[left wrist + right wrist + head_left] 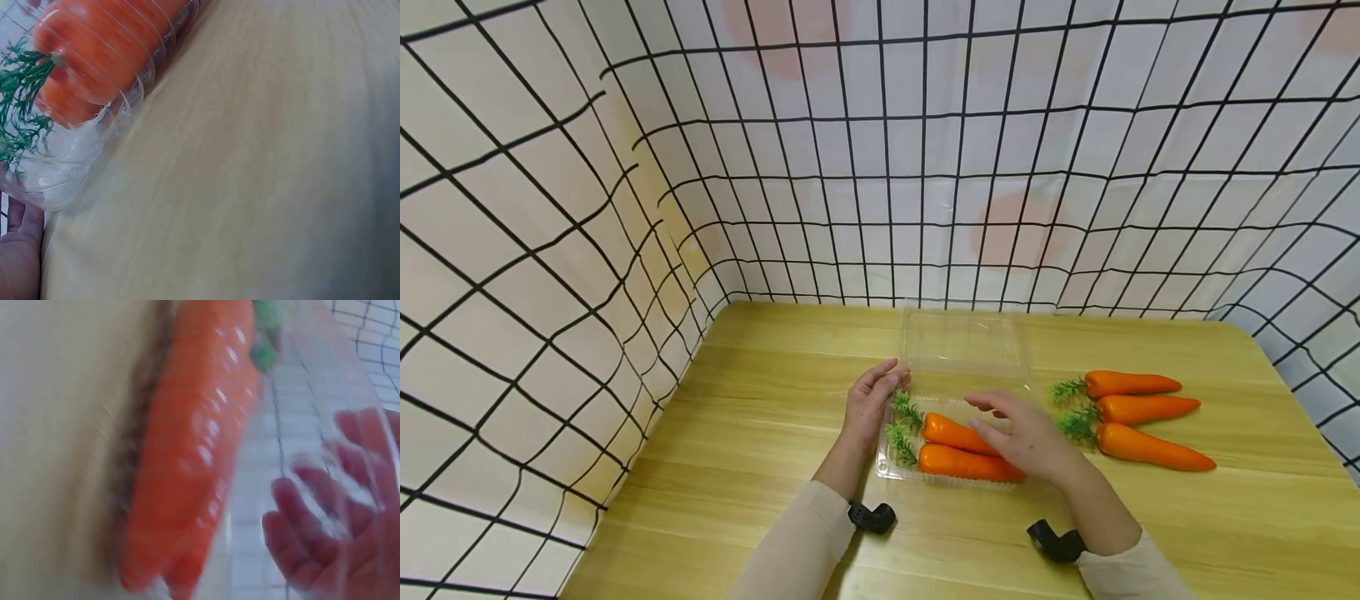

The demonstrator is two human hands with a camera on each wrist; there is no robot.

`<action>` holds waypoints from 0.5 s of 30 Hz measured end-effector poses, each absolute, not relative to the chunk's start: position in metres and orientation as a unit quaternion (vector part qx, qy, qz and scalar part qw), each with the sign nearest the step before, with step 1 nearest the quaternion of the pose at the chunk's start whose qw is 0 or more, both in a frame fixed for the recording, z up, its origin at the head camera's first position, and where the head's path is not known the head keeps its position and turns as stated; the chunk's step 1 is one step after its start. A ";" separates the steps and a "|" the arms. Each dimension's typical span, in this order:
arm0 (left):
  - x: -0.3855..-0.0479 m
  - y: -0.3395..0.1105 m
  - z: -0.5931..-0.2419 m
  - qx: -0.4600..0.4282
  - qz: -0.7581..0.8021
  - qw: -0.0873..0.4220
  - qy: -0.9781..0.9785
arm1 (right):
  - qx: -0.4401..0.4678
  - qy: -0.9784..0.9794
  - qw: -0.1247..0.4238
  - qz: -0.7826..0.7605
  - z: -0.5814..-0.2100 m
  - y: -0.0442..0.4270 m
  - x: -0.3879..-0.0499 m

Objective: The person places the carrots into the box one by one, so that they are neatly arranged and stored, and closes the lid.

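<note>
Two orange carrots with green tops, an upper one [951,432] and a lower one [962,462], lie side by side in a clear plastic clamshell box [886,472]. Its transparent lid [962,342] is folded back behind it. My left hand [867,407] is at the box's left side, fingers extended along it; the left wrist view catches only part of that hand [19,256], by the box's corner. Over the box's right end hovers my right hand [1028,435], fingers loosely bent with nothing between them. Through clear plastic, the right wrist view shows its spread fingers [294,525].
Three more carrots [1150,410] with green tops lie on the wooden table [760,400], right of the box. A black wire grid [880,175] with pale sheeting behind it encloses the table's back and sides.
</note>
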State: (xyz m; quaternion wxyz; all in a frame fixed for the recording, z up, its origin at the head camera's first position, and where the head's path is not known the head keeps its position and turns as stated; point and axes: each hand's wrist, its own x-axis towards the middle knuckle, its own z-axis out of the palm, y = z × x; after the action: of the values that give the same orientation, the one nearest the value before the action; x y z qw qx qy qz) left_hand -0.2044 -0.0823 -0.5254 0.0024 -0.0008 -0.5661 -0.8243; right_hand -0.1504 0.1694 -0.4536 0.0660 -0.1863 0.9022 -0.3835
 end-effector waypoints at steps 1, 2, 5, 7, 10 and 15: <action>-0.204 -0.082 -0.526 -0.001 -0.824 0.002 -0.567 | -0.182 0.902 0.058 -0.387 -0.452 0.173 -0.151; -0.204 -0.082 -0.526 -0.001 -0.823 0.002 -0.569 | -0.178 0.903 0.049 -0.389 -0.450 0.178 -0.151; -0.204 -0.083 -0.526 -0.002 -0.821 0.000 -0.572 | -0.162 0.903 0.019 -0.398 -0.446 0.194 -0.153; -0.204 -0.083 -0.526 -0.002 -0.818 -0.002 -0.575 | -0.147 0.906 -0.005 -0.397 -0.443 0.205 -0.155; -0.204 -0.084 -0.525 0.001 -0.816 -0.003 -0.579 | -0.118 0.909 -0.019 -0.399 -0.438 0.222 -0.157; -0.203 -0.084 -0.524 0.005 -0.815 -0.005 -0.579 | -0.076 0.916 -0.016 -0.393 -0.433 0.253 -0.157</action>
State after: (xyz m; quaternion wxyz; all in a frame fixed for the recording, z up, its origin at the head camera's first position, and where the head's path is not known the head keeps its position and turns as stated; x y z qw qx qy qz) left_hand -0.2033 -0.0836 -0.5243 -0.0047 0.0049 -0.5794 -0.8150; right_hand -0.1566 0.2531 -0.4327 -0.0161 -0.0756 0.9164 -0.3928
